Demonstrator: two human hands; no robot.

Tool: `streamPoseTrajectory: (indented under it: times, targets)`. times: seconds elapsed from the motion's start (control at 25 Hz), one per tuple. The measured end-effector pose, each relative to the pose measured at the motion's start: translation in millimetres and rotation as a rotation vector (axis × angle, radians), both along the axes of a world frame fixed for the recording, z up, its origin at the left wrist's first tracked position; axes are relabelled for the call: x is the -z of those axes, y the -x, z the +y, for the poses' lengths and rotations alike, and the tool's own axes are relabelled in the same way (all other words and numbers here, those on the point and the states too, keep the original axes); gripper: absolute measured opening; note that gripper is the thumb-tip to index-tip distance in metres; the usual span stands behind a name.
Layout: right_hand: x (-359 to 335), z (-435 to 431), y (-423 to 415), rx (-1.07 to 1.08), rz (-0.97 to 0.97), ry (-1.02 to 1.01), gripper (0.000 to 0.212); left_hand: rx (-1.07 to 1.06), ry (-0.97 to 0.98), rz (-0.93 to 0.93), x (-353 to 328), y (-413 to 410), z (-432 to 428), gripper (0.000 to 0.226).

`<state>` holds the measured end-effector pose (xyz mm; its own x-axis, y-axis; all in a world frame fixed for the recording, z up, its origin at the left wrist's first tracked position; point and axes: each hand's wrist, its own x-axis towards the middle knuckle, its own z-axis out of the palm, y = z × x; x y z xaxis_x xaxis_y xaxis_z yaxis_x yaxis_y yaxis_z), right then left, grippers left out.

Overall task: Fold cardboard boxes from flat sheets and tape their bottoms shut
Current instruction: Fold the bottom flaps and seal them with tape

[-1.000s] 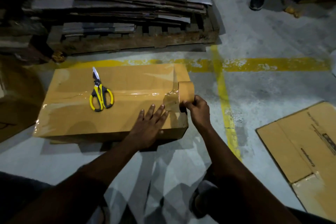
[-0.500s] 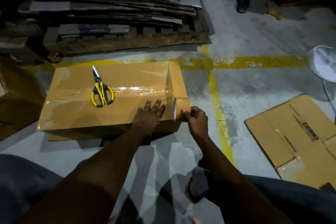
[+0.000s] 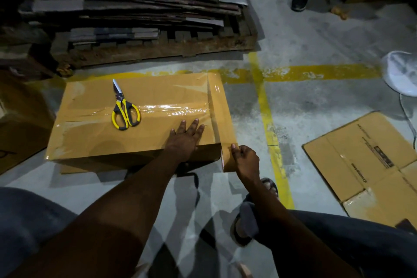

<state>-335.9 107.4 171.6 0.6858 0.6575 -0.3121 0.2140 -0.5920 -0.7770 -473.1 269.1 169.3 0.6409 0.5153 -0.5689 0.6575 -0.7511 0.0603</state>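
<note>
At the bottom edge of view: wearer's sandalled foot on the concrete floor, dark trouser legs to either side.

Right hand: fingers curled round the tape roll, thumb on top. Roll sits just off the near right corner of the cardboard box, against its front face.

Left hand: flat, fingers straight and slightly spread, palm pressing on the box top near the front edge, just left of the roll. Hands close but not touching.

Box: folded up, resting on the floor directly ahead, taped face upward. Clear tape strip runs from the far edge across the right end down to the roll. A second glossy strip lies lengthwise along the centre seam.

Scissors: yellow-and-black handles, lying on the box top left of centre, blades shut and pointing away, handles over the seam tape.

Right of box: yellow floor lines crossing; beyond them a flat cardboard sheet with printed lettering, too small to read. White object at the right edge, identity unclear.

Far side: wooden pallet stacked with flat cardboard. Behind it to the right, another person's dark shoes.
</note>
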Motion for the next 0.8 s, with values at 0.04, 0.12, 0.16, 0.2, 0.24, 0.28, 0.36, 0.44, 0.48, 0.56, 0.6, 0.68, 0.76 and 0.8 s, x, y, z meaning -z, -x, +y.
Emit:
streamPoseTrajectory:
  times: [0.04,0.12,0.16,0.2,0.24,0.28,0.36,0.44,0.48,0.56,0.6,0.68,0.76,0.8]
  targets:
    - [2.8,-0.1,0.2,-0.006,0.007,0.015,0.049,0.001,0.000,-0.002,1.4,0.3,-0.3,0.079]
    - [7.8,0.7,3.4,-0.025,0.024,0.031,0.047,0.001,0.001,-0.008,3.5,0.9,-0.2,0.080]
    - [10.4,1.1,5.3,-0.025,0.032,0.033,0.047,-0.003,0.003,-0.011,3.0,0.5,0.2,0.081]
    - [12.9,1.4,6.8,-0.021,0.035,0.033,0.046,-0.004,0.003,-0.013,3.2,0.2,0.3,0.081]
    - [14.8,1.5,7.4,-0.015,0.033,0.032,0.046,-0.002,-0.001,-0.014,3.7,-0.1,0.1,0.081]
    - [16.8,1.4,7.3,-0.011,0.029,0.032,0.045,-0.005,0.001,-0.014,4.2,-0.1,-0.1,0.080]
    - [18.5,1.7,6.0,-0.010,0.022,0.040,0.045,-0.017,0.007,-0.027,5.2,0.1,-0.1,0.080]
    - [20.4,3.7,4.1,-0.019,0.029,0.078,0.045,-0.015,0.007,-0.036,6.1,0.7,0.5,0.080]
    - [22.7,5.2,2.4,-0.028,0.033,0.102,0.044,-0.017,0.016,-0.038,5.0,0.8,0.3,0.080]
    - [26.7,7.7,0.1,-0.036,0.022,0.137,0.039,-0.040,0.037,-0.055,2.6,-0.6,-1.5,0.078]
    - [28.5,9.4,-1.1,-0.023,0.022,0.142,0.033,-0.065,0.032,-0.086,0.0,-2.3,-3.8,0.075]
    - [26.5,13.6,-3.5,0.028,0.019,0.115,0.030,-0.077,-0.043,-0.216,-1.0,-8.1,-11.0,0.069]
    - [24.6,19.4,-6.2,0.014,-0.034,0.059,0.045,0.048,-0.128,-0.303,5.6,-18.7,-19.8,0.067]
    - [23.9,23.4,-7.7,-0.013,-0.070,0.027,0.048,0.112,-0.144,-0.294,11.2,-26.1,-21.6,0.066]
